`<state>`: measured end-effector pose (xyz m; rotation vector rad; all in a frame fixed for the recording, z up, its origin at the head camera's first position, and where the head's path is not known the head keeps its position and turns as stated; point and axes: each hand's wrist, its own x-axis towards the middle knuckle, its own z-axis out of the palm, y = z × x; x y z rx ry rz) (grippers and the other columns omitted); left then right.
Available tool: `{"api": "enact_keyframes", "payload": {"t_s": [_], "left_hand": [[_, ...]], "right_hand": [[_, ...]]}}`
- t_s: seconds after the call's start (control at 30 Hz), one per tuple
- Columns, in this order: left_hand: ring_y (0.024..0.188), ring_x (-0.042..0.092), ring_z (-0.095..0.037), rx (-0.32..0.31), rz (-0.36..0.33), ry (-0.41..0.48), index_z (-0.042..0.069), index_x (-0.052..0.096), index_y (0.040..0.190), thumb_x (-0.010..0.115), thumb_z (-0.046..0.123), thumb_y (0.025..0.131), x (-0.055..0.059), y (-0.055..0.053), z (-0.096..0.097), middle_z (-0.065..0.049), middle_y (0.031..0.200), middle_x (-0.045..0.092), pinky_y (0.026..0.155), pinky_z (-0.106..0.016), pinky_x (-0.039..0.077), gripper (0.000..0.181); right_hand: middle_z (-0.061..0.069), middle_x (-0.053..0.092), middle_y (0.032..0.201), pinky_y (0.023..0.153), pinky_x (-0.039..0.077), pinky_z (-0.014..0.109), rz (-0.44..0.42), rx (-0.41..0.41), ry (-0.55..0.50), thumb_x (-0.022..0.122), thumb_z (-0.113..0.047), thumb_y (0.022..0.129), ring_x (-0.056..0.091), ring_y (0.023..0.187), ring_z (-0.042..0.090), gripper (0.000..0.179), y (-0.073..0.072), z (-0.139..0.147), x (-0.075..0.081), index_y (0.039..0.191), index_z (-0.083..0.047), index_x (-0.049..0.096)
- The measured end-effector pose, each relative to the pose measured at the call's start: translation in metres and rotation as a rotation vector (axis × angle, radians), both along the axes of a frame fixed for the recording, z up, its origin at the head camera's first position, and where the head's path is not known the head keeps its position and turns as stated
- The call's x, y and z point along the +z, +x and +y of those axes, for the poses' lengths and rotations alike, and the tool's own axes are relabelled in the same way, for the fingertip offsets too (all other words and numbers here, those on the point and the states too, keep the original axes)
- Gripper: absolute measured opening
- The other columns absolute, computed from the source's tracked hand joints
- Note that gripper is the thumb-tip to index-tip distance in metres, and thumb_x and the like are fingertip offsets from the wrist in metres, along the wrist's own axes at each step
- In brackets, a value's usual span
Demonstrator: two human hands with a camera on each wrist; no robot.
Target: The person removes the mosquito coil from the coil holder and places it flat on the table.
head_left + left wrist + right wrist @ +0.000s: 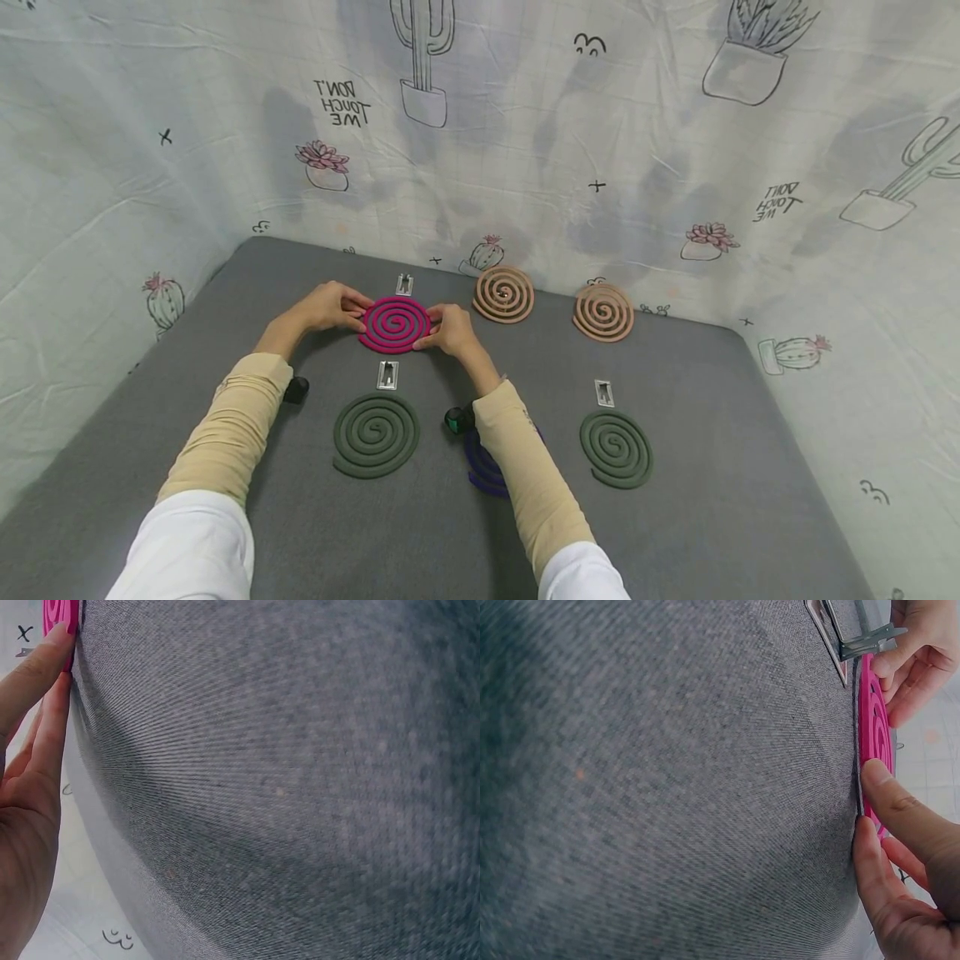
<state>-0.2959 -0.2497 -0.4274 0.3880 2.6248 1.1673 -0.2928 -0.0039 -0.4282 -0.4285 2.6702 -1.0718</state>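
A pink mosquito coil lies flat between the two hands, low over the grey table. My left hand pinches its left edge, thumb on the top face. On the opposite edge, my right hand pinches the coil in the same way, with the thumb on top and fingertips at the edge by the cloth. One metal coil stand sits just behind the pink coil, and another metal stand is in front of it.
Two tan coils lie toward the back right. A green coil is nearer the front, another green coil to the right below a third stand. The right forearm partly covers a purple coil. A printed curtain hangs behind.
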Motion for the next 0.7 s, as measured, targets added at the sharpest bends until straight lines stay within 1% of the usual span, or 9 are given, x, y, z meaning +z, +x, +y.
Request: {"api": "enact_keyframes", "payload": {"t_s": [0.17,0.3,0.43,0.7], "left_hand": [[0.102,0.065,-0.033,-0.012,0.022,-0.031,-0.012,0.062,0.118,0.078,-0.001,0.077,0.0024,0.0008,0.0021,-0.027,0.114,0.064,0.079,-0.026,0.056,0.045],[0.099,0.066,-0.031,-0.009,0.038,-0.068,-0.011,0.063,0.116,0.079,0.001,0.076,0.0032,0.0025,0.0002,-0.026,0.112,0.065,0.078,-0.029,0.056,0.045],[0.099,0.066,-0.032,-0.015,0.046,-0.088,-0.011,0.064,0.116,0.080,0.002,0.076,0.0031,0.0023,-0.0001,-0.025,0.111,0.066,0.079,-0.032,0.056,0.044],[0.094,0.067,-0.027,-0.024,0.075,-0.117,-0.009,0.066,0.113,0.081,0.004,0.076,0.0024,0.0009,0.0019,-0.023,0.110,0.067,0.076,-0.030,0.056,0.043]], "right_hand": [[0.012,0.064,0.121,0.071,0.054,0.021,-0.003,-0.002,0.003,0.086,-0.011,0.070,0.067,0.088,0.019,0.063,-0.0014,0.0014,-0.0026,0.126,0.001,0.060],[0.013,0.063,0.122,0.072,0.054,0.021,-0.010,0.011,0.005,0.086,-0.010,0.070,0.067,0.090,0.020,0.063,-0.0004,-0.0008,-0.0013,0.126,0.001,0.059],[0.013,0.063,0.122,0.073,0.054,0.021,-0.015,0.005,0.008,0.087,-0.009,0.069,0.066,0.092,0.020,0.064,0.0004,-0.0021,0.0004,0.126,0.002,0.060],[0.013,0.065,0.120,0.076,0.054,0.021,-0.004,0.000,0.048,0.087,-0.010,0.069,0.067,0.093,0.019,0.063,0.0000,-0.0023,0.0019,0.125,0.002,0.061]]}}
